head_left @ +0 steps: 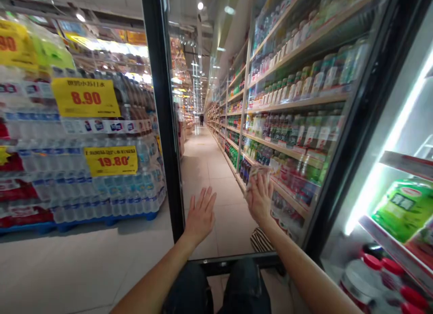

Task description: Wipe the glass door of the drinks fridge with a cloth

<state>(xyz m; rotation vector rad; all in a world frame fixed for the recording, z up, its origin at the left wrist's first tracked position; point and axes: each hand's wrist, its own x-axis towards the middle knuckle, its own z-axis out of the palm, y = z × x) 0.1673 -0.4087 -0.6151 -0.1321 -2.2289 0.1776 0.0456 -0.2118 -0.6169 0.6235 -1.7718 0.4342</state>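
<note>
A glass door [230, 233] with a black frame stands swung out in front of my knees. My left hand [200, 217] lies flat against the lower left of the pane, fingers spread, with nothing in it. Farther right, my right hand [260, 196] presses a crumpled light cloth [259, 170] to the glass; the cloth shows around the fingertips, and the palm side is hidden. Shelves of bottles [304, 84] show in the pane, and I cannot tell whether they are reflected or seen through it.
To the left, shrink-wrapped bottle packs [81, 156] are stacked on a blue pallet [111, 220], with yellow price signs [86, 97] on them. At right, a lit cooler shelf [395, 246] holds a green package [402, 208]; red-capped jars [358, 278] stand below. A distant person appears in the pane.
</note>
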